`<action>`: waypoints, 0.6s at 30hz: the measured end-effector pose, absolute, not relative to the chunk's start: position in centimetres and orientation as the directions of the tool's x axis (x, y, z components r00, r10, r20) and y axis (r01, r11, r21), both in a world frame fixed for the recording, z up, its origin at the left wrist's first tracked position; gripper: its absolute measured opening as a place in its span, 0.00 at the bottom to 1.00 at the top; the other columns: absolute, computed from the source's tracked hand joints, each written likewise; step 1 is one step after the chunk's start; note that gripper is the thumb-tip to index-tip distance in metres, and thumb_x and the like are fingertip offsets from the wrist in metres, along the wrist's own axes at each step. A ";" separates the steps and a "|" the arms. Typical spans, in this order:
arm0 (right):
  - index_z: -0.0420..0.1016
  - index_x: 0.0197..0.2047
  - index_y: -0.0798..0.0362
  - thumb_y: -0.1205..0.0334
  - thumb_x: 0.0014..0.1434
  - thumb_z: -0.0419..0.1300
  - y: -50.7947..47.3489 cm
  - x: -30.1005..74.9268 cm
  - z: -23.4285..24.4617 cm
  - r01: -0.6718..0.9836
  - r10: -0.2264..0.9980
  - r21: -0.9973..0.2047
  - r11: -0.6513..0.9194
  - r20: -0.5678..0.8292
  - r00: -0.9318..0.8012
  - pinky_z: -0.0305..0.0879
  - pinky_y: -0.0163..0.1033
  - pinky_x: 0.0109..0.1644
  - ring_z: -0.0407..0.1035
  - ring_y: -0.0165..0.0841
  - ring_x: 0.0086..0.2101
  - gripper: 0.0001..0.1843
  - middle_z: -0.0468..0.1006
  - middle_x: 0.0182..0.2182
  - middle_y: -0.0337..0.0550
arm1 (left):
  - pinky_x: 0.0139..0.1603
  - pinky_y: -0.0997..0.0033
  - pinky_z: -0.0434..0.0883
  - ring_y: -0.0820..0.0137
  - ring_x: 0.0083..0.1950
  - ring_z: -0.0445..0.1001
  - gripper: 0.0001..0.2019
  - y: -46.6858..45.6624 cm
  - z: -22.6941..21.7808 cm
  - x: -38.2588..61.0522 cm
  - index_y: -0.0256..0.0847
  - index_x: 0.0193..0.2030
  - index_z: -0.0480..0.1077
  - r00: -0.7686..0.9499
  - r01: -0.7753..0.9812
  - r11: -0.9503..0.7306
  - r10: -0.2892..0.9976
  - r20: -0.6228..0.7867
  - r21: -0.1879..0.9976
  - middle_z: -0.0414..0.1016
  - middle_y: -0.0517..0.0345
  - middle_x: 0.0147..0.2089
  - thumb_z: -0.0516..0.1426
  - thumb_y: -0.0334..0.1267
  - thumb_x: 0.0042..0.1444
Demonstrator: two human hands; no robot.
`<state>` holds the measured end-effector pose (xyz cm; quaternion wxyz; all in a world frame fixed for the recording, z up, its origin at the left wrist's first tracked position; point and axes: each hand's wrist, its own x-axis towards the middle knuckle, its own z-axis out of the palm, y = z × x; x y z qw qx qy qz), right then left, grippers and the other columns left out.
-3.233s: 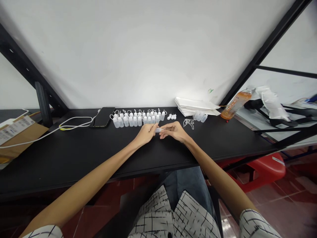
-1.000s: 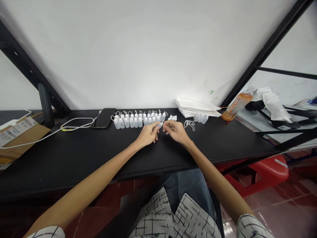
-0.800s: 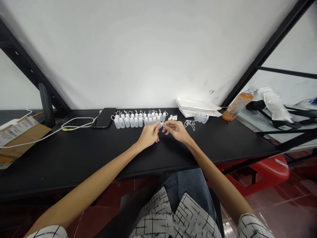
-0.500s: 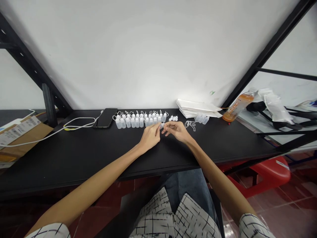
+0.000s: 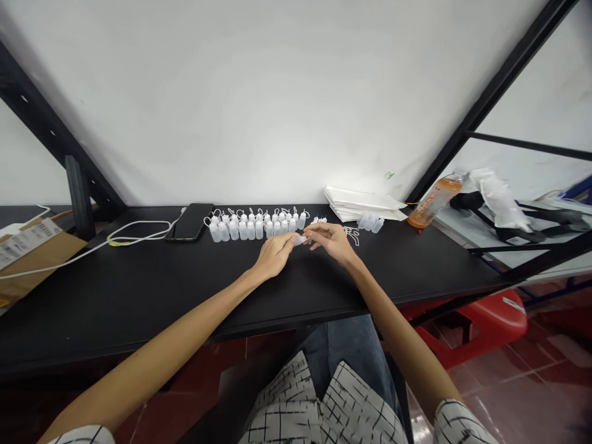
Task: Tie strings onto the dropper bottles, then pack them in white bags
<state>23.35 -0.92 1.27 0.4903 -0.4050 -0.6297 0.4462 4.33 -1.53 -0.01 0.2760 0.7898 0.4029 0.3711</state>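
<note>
My left hand is closed around a small translucent plastic bottle, whose end sticks out toward the right. My right hand pinches at that end with its fingertips; what it holds there is too small to make out. Both hands hover just above the black table. Right behind them stand two rows of several small white bottles with looped caps. A few loose small caps and a tangle of thin white loops lie beside my right hand.
A black phone with a white cable lies left of the bottle rows. Stacked white sheets, some bottles lying flat and an orange drink bottle sit at the right. A cardboard box is far left, a red stool below right.
My hands stay joined on the small bottle; over the last second they shifted slightly nearer the bottle rows. The head camera has turned a little, shifting the scene leftward.
</note>
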 end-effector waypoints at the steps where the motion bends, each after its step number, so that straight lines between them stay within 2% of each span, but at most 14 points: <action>1: 0.79 0.35 0.57 0.49 0.48 0.70 -1.0 23.3 1.2 0.073 0.944 -0.959 0.274 0.254 -0.210 0.72 0.35 0.30 0.77 0.36 0.32 0.19 0.80 0.30 0.45 | 0.32 0.73 0.63 0.70 0.30 0.69 0.19 -1.6 0.1 4.3 0.38 0.43 0.75 0.386 0.431 -0.504 0.853 0.353 0.748 0.70 0.60 0.28 0.43 0.41 0.66; 8: 0.78 0.35 0.58 0.50 0.51 0.68 -1.1 23.3 0.9 0.152 0.925 -0.952 0.267 0.209 -0.317 0.71 0.36 0.30 0.77 0.34 0.28 0.18 0.79 0.26 0.45 | 0.39 0.69 0.63 0.67 0.36 0.71 0.19 -1.6 0.1 4.2 0.39 0.41 0.74 0.356 0.486 -0.485 0.870 0.342 0.727 0.75 0.59 0.34 0.43 0.42 0.65; 13: 0.75 0.38 0.58 0.52 0.51 0.69 -1.5 23.1 1.1 0.093 0.908 -0.969 0.228 0.177 -0.379 0.74 0.38 0.30 0.77 0.35 0.27 0.18 0.79 0.28 0.44 | 0.41 0.67 0.64 0.65 0.38 0.73 0.18 -1.6 0.1 4.1 0.41 0.46 0.73 0.359 0.540 -0.487 0.871 0.336 0.686 0.77 0.58 0.36 0.43 0.40 0.65; 18: 0.74 0.34 0.58 0.54 0.48 0.71 -1.7 23.0 1.3 0.044 0.905 -0.980 0.195 0.162 -0.393 0.77 0.42 0.35 0.78 0.37 0.30 0.17 0.79 0.26 0.44 | 0.42 0.67 0.66 0.63 0.42 0.74 0.18 -1.6 -0.2 3.9 0.42 0.51 0.72 0.379 0.616 -0.536 0.844 0.380 0.577 0.78 0.57 0.42 0.43 0.38 0.65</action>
